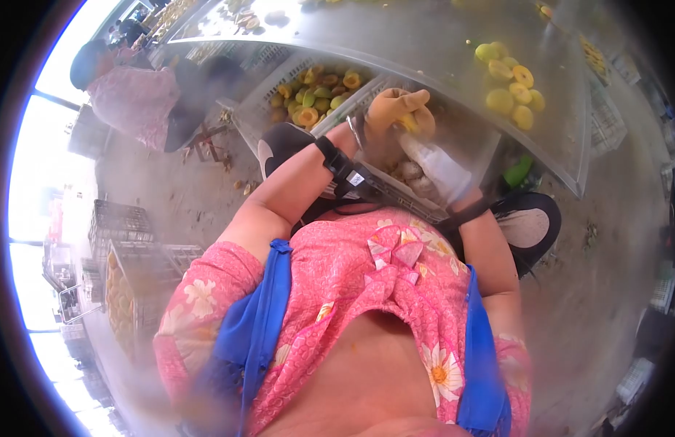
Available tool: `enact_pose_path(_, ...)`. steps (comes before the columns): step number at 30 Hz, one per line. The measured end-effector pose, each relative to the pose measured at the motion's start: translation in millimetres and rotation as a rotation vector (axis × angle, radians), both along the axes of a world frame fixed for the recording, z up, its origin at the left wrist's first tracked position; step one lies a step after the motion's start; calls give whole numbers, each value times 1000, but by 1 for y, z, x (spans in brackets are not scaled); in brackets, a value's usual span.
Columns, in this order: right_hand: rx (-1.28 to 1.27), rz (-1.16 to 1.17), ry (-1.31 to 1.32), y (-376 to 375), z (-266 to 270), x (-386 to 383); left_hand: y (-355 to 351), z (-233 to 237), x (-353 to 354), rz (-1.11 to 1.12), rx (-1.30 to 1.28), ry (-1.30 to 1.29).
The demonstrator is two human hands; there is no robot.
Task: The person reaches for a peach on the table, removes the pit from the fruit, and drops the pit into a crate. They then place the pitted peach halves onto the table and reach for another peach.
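Observation:
My left hand (390,115), in a tan-orange glove, is closed around a small yellow piece of fruit (408,123), mostly covered by fingers. My right hand (431,162), in a whitish glove, meets it there with fingers bent; what it grips is hidden. Both hands are above a crate (407,191) at my lap, with pale brownish lumps (419,180) inside. To the left, another crate (259,100) holds halved, yellow-green peach-like fruit (319,95), some with hollow orange centres. On the metal table (425,54) beyond my hands lies a group of similar fruit (511,81), several cut in half.
The table's metal corner (576,186) juts out at right, near a green object (518,171). At far left another person (133,102) sits by the table. Stacked crates (123,226) stand on the floor at left, and scraps litter the ground.

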State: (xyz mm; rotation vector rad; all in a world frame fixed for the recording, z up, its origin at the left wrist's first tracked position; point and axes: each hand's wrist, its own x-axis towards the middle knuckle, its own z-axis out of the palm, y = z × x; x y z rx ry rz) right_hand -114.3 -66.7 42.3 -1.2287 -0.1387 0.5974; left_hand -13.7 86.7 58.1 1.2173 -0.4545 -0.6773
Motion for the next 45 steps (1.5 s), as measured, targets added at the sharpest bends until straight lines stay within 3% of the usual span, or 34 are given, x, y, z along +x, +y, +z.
enact_pose_path(2,185,15,397,2,14,-3,2,-2,5,-17,78,-31)
enact_pose_path(4,384,112,416,2,-3,1,4,-5,4,-16,10,72)
enact_pose_path(7,692,252,448,4,-24,8,-6,-14,-9,-68,-625,555)
enact_pose_path(8,796,299,457,3,-27,11,-10,-15,-7,5,-616,541)
enact_pose_path(10,847,273,474,0,-32,14,-16,-17,-5,160,-601,510)
enact_pose_path(14,995,281,390,-2,-45,12,-11,-27,18,216,-694,475)
enact_pose_path(17,798,173,431,-8,-45,9,30,-13,48,523,-672,448)
enact_pose_path(18,703,106,461,-14,-43,8,47,-6,60,731,-461,193)
enact_pose_path(19,569,65,472,-15,-43,6,65,1,66,795,-236,-153)
enact_pose_path(20,443,-38,533,-13,-42,2,63,34,58,977,-81,-140)
enact_pose_path(22,175,-159,583,-8,-50,4,95,7,108,1196,437,-851)
enact_pose_path(24,99,-164,539,-12,-61,3,71,12,109,1069,480,-928)
enact_pose_path(25,104,-159,536,-13,-67,6,50,9,105,1018,596,-1264)
enact_pose_path(26,108,-148,533,-15,-73,10,19,9,99,952,583,-1090)
enact_pose_path(29,99,-205,502,-18,-72,14,-79,4,83,605,615,-1139)
enact_pose_path(30,95,-236,496,-19,-73,16,-106,14,70,451,633,-1025)
enact_pose_path(34,-17,-263,447,-22,-64,17,-176,39,57,-50,932,-920)
enact_pose_path(39,-98,-298,398,-23,-61,12,-203,25,78,-132,1055,-916)
enact_pose_path(42,-254,-290,236,-27,-66,11,-192,38,74,-103,978,-738)
enact_pose_path(43,-368,-284,139,-27,-74,11,-187,25,74,24,817,-711)
enact_pose_path(45,-645,-216,-109,-33,-94,15,-173,14,77,105,293,-316)
